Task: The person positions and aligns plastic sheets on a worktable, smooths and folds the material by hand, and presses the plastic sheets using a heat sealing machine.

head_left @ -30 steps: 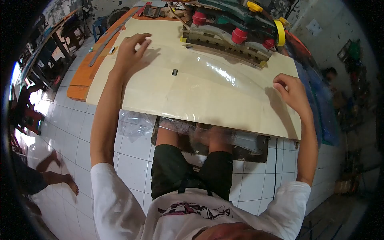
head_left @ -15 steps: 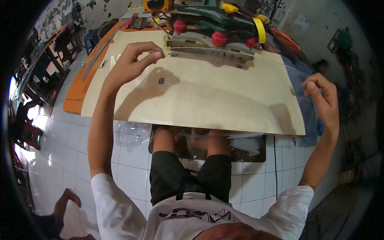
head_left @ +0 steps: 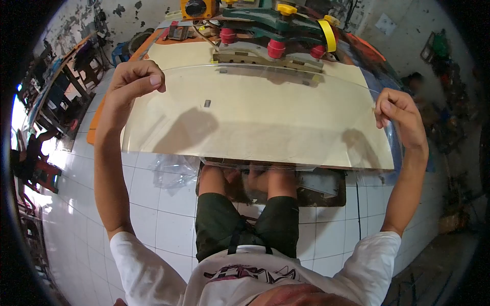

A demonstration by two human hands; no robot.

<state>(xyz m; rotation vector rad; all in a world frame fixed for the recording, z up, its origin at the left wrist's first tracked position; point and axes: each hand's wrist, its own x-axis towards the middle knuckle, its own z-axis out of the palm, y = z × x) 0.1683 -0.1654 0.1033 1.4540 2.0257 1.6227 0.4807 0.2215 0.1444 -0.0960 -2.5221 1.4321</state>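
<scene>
A clear plastic sheet [head_left: 265, 109] is stretched between my hands above a cream-coloured board [head_left: 178, 55]. My left hand [head_left: 137, 81] pinches its far left corner. My right hand [head_left: 399, 109] is closed on its far right corner. The sheet's upper edge bows slightly from one hand to the other, near the front of a green machine [head_left: 255, 25] with red and yellow knobs. Through the sheet, a small dark piece [head_left: 207, 103] shows on the board, and shadows of both hands fall there.
An orange device [head_left: 200, 8] stands behind the board at the back. Blue plastic [head_left: 395, 145] hangs by the table's right side. Crumpled clear plastic [head_left: 176, 171] hangs below the front edge, near my legs. A red stool [head_left: 48, 175] is at far left.
The clear sheet has come up off the board and now spans both hands. My left hand has moved left and closed on its corner. My right hand has moved outward, then slightly back in.
</scene>
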